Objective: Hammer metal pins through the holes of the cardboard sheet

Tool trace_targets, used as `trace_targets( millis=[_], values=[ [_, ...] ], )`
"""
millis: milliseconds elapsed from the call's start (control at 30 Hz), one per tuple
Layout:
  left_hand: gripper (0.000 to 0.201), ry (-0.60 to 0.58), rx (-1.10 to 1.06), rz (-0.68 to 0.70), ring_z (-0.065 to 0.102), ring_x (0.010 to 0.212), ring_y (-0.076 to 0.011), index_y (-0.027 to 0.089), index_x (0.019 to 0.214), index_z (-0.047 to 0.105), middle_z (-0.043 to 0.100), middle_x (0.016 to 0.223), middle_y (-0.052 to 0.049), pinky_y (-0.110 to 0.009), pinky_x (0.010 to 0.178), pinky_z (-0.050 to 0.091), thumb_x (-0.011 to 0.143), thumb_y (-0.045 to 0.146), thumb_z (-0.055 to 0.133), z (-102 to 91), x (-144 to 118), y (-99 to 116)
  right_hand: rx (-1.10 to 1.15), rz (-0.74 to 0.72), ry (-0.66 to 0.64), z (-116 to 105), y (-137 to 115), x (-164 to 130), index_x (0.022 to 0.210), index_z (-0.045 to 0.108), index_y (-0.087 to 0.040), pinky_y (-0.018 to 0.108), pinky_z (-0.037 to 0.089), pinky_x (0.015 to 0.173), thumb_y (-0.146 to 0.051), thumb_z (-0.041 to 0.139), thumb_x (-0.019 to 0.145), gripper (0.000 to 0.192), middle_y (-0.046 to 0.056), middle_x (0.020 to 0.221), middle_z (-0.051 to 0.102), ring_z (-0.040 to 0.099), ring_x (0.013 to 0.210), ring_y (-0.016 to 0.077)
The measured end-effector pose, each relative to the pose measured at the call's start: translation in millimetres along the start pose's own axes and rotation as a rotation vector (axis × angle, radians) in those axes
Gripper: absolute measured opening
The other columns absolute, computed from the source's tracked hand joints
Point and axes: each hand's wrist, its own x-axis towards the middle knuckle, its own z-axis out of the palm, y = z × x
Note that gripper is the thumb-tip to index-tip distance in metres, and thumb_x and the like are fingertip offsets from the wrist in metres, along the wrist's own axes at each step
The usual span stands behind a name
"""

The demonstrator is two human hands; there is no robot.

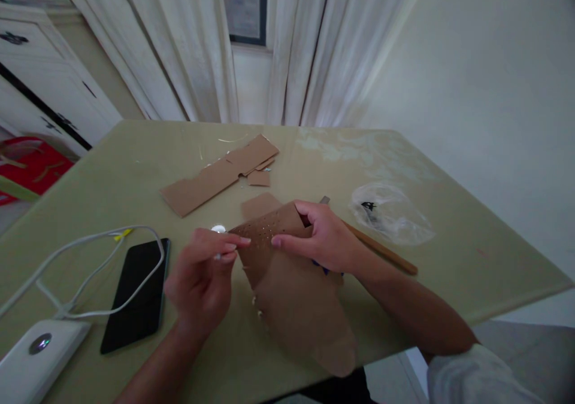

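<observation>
A brown cardboard piece (291, 296) dotted with small holes lies at the table's near edge. My right hand (321, 236) grips its upper part, thumb and fingers wrapped over the edge. My left hand (204, 278) is at the piece's left corner, fingers pinched together on something small and pale that I cannot make out. A small white round object (218, 228) lies just behind my left fingers.
More cardboard strips (220, 173) lie further back on the green table (135, 170). A thin wooden stick (381, 249) and a clear plastic bag (390, 212) are to the right. A black phone (137, 293), white cable (85, 254) and white power bank (36, 356) sit left.
</observation>
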Motion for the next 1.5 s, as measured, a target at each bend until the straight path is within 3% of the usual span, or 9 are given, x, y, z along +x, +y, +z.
trace_targets(
  millis=[133,267,433,733,867,967,1100,1267,1500],
  values=[
    [0.017,-0.003,0.246,-0.419,0.070,0.080,-0.0171,0.021,0.098,0.077,0.079,0.090,-0.003,-0.031,0.073,0.053,0.096,0.038,0.079,-10.6,10,-20,0.080,0.001,0.090,-9,-2,2,0.103,0.074,-0.018,0.027,0.056,0.066,-0.043,0.091,0.082,0.037,0.005,0.096,0.079,0.071,0.085,0.0200],
    [0.040,-0.408,0.402,-0.741,0.068,0.072,-0.0212,0.020,0.114,0.079,0.082,0.092,-0.006,-0.033,0.065,0.049,0.092,0.053,0.072,-25.8,18,-43,0.254,-0.001,0.095,-21,-6,3,0.107,0.074,-0.019,0.029,0.060,0.069,-0.042,0.094,0.079,0.041,0.005,0.099,0.080,0.075,0.085,0.0210],
    [0.037,-0.649,0.781,-0.747,0.073,0.081,-0.0277,0.021,0.119,0.073,0.083,0.098,-0.008,-0.037,0.074,0.047,0.096,0.046,0.059,-30.1,16,-47,0.295,-0.018,0.110,-26,-9,1,0.108,0.076,-0.019,0.030,0.062,0.070,-0.042,0.096,0.078,0.043,0.005,0.100,0.082,0.077,0.088,0.0224],
    [0.034,-0.741,0.810,-0.717,0.077,0.094,-0.0330,0.020,0.114,0.074,0.083,0.104,-0.012,-0.040,0.081,0.051,0.099,0.040,0.051,-17.6,10,-46,0.303,-0.013,0.097,-25,-10,0,0.109,0.076,-0.018,0.031,0.063,0.072,-0.043,0.096,0.077,0.045,0.006,0.101,0.082,0.078,0.089,0.0232],
    [0.032,-0.728,0.807,-0.675,0.075,0.093,-0.0332,0.020,0.110,0.075,0.082,0.100,-0.013,-0.040,0.080,0.050,0.098,0.039,0.052,-17.1,8,-49,0.314,-0.016,0.091,-25,-10,0,0.108,0.076,-0.019,0.031,0.063,0.071,-0.041,0.096,0.078,0.043,0.006,0.101,0.082,0.078,0.089,0.0226],
    [0.023,-0.596,0.731,-0.584,0.071,0.084,-0.0281,0.021,0.101,0.073,0.078,0.092,-0.009,-0.038,0.077,0.049,0.095,0.034,0.055,-14.6,9,-43,0.339,-0.018,0.070,-23,-10,0,0.106,0.076,-0.019,0.028,0.062,0.069,-0.038,0.097,0.077,0.040,0.004,0.100,0.082,0.077,0.086,0.0204],
    [0.009,-0.358,0.439,-0.404,0.057,0.069,-0.0190,0.023,0.080,0.064,0.065,0.078,-0.002,-0.030,0.064,0.045,0.087,0.028,0.061,-6.9,10,-26,0.390,0.008,0.007,-15,-9,-1,0.108,0.075,-0.019,0.028,0.063,0.070,-0.040,0.097,0.077,0.043,0.004,0.102,0.082,0.077,0.086,0.0197],
    [0.015,-0.296,0.157,-0.231,0.058,0.063,-0.0162,0.023,0.067,0.060,0.061,0.067,0.001,-0.027,0.058,0.049,0.080,0.025,0.068,1.3,5,-4,0.484,0.038,-0.105,-6,-7,-2,0.112,0.074,-0.018,0.027,0.063,0.071,-0.041,0.097,0.077,0.047,0.005,0.105,0.082,0.077,0.088,0.0192],
    [0.042,-0.276,0.124,-0.346,0.052,0.052,-0.0172,0.025,0.060,0.056,0.056,0.054,0.001,-0.031,0.050,0.051,0.084,0.056,0.071,1.3,3,1,0.601,0.098,-0.181,-2,-8,-4,0.115,0.074,-0.018,0.026,0.063,0.074,-0.039,0.096,0.080,0.046,0.005,0.107,0.082,0.077,0.088,0.0174]
  ],
)
